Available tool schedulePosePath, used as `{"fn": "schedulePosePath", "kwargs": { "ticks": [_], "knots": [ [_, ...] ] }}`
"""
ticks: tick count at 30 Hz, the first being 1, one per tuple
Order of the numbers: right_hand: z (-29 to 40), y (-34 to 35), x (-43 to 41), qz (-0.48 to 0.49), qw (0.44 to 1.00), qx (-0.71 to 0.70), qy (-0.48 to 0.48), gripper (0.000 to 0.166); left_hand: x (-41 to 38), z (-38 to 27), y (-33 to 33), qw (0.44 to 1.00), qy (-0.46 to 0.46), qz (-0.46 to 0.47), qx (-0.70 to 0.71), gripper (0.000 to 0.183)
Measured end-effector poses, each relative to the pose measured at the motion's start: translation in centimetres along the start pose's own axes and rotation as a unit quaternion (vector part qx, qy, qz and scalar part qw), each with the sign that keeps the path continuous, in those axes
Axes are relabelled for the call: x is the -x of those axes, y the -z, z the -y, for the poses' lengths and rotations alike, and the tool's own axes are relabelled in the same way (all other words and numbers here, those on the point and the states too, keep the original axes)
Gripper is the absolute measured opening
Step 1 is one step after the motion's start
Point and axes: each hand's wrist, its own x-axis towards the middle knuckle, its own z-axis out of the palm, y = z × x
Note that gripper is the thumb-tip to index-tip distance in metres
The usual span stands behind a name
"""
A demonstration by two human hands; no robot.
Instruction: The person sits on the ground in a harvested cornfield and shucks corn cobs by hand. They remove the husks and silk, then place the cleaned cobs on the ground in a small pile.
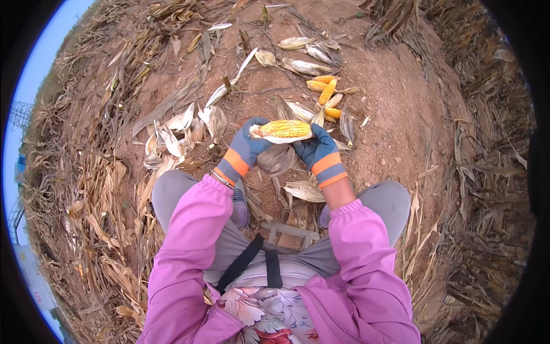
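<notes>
Both my hands wear blue work gloves with orange and grey cuffs. Between them lies a yellow ear of corn (287,128), roughly level, with pale husk still along its lower side. My left hand (253,139) grips the ear's left end, where a whitish base shows. At the other end, my right hand (317,145) holds the tip and the husk by it; some of its fingers are hidden. Just beyond my right hand, several husked yellow ears (327,91) lie in a loose pile on the soil. Brown dry husk (277,160) is below the held ear.
Unhusked ears (307,67) lie farther ahead on reddish soil. Peeled husks (172,139) are heaped ahead of my left knee, and another husk (305,191) lies between my feet. Dry corn stalks (485,193) cover the ground at the right, and more lie at the left.
</notes>
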Motion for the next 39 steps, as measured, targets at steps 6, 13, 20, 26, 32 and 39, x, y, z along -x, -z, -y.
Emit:
{"fn": "schedulePosePath", "kwargs": {
  "ticks": [6, 13, 20, 26, 32, 39],
  "knots": [
    [0.2, -0.6, 0.6, 0.065, 0.997, 0.044, 0.005, 0.033, 0.2, -0.2, -0.2, 0.998, 0.001, -0.001, 0.064, 0.045],
    [0.3, -5.4, 3.8, 0.099, 0.932, 0.317, 0.144, 0.039, -0.2, 0.8, 0.3, 0.999, 0.011, -0.011, 0.032, 0.043],
    [-1.3, -5.1, 3.9, 0.090, 0.847, 0.459, 0.253, 0.045, 0.3, 1.0, 0.4, 0.981, -0.004, -0.077, -0.179, 0.043],
    [-2.3, -5.2, 4.4, 0.098, 0.800, 0.512, 0.295, 0.042, 0.8, -2.5, -0.7, 0.864, 0.024, -0.058, -0.500, 0.044],
    [-2.7, -4.3, 4.0, 0.077, 0.798, 0.522, 0.292, 0.041, 0.9, -3.4, -1.4, 0.776, 0.065, -0.022, -0.627, 0.043],
    [-2.4, -4.7, 4.2, 0.003, 0.780, 0.561, 0.277, 0.038, 1.5, -3.9, -1.7, 0.763, 0.088, 0.072, -0.637, 0.053]
  ]
}}
